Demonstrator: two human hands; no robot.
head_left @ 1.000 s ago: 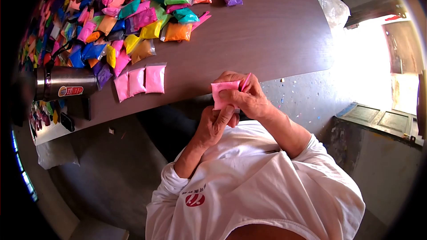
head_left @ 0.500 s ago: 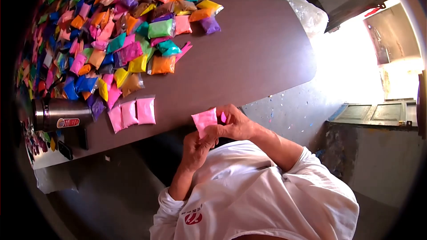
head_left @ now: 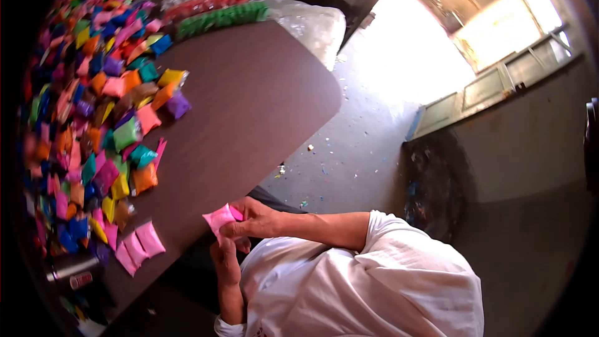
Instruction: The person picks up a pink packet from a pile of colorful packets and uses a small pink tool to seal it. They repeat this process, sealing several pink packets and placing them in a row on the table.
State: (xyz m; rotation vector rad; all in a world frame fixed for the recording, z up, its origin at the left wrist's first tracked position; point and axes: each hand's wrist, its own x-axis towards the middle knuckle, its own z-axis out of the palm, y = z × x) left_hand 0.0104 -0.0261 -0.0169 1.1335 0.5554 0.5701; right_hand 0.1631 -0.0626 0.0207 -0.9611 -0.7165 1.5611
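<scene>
A small pillow-shaped pink packet is held up just off the table's front edge. My right hand is closed on it, thumb across the near side. A brighter pink piece shows between that hand's fingers; what it is I cannot make out. Just below, my left hand is closed with its thumb and fingers at the packet's lower edge, partly hidden by the right hand. Several similar pink packets lie side by side on the table, left of my hands.
A large heap of coloured packets covers the table's left side. A metal flask lies at the lower left. Bundles of green packaging and clear plastic sit at the far edge. Scraps dot the floor beside a bright doorway.
My view has turned to the right, so table, heap and hands appear farther left and tilted. Both hands still hold the pink packet together.
</scene>
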